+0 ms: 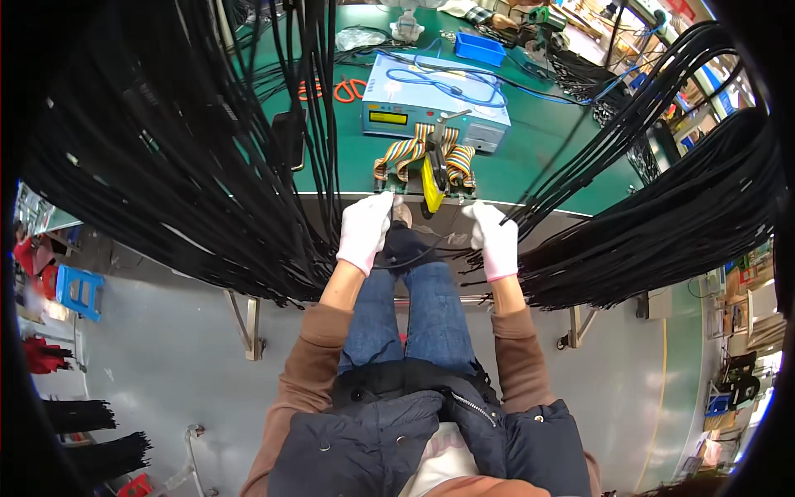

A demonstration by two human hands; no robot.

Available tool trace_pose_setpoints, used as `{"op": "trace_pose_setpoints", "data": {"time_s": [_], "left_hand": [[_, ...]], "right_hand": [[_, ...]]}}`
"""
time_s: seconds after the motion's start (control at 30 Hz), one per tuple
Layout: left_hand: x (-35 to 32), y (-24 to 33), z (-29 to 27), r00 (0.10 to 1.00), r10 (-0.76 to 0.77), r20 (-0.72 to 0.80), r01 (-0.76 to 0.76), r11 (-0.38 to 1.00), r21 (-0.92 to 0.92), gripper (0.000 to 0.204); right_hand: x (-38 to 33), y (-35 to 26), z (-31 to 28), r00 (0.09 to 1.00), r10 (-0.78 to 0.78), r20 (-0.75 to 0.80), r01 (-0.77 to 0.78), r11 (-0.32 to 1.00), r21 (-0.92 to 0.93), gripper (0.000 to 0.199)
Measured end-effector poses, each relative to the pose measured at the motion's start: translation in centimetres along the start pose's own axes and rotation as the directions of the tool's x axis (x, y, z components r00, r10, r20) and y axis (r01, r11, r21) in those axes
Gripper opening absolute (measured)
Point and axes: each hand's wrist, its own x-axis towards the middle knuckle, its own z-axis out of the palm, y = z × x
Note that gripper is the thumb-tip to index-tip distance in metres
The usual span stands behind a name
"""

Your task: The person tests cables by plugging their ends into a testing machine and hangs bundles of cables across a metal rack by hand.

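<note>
Two big hanging masses of thin black cables, one at left (166,157) and one at right (679,215), drape over the near edge of the long green-topped workbench (563,141) and fill both sides of the view. On the bench, centre, sits a pale blue box-shaped tester unit w/ a small yellow display (435,103), a blue wire looped on its top. In front of it a rainbow-coloured flat ribbon cable (414,153) arcs down to a small fixture w/ a yellow clamp lever (431,186) at the bench edge. An orange-handled pair of scissors (348,89) lies further back, a blue plastic bin (480,48) beyond that.

Left hand (364,230), white-gloved, is at the bench edge just left of the fixture, fingers curled, prob. pinching a black cable end, though the grip is too small to confirm. Right hand (495,240), also gloved, is closed around black cable strands just right of the fixture. Hands are apart, fixture between them.
</note>
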Motion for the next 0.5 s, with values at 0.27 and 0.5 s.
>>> {"op": "trace_pose_setpoints", "data": {"time_s": [0.27,0.5], "left_hand": [[-0.2,-0.4,2.1,0.977,-0.193,-0.095,0.157,0.942,-0.295,0.02],[-1.0,-2.0,1.3,0.972,0.235,-0.002,-0.235,0.972,0.026,0.02]], "right_hand": [[0.7,2.2,1.0,0.983,0.117,0.139,-0.135,0.982,0.132,0.015],[-1.2,3.4,-0.1,0.841,-0.52,0.147,0.536,0.764,-0.359,0.022]]}}
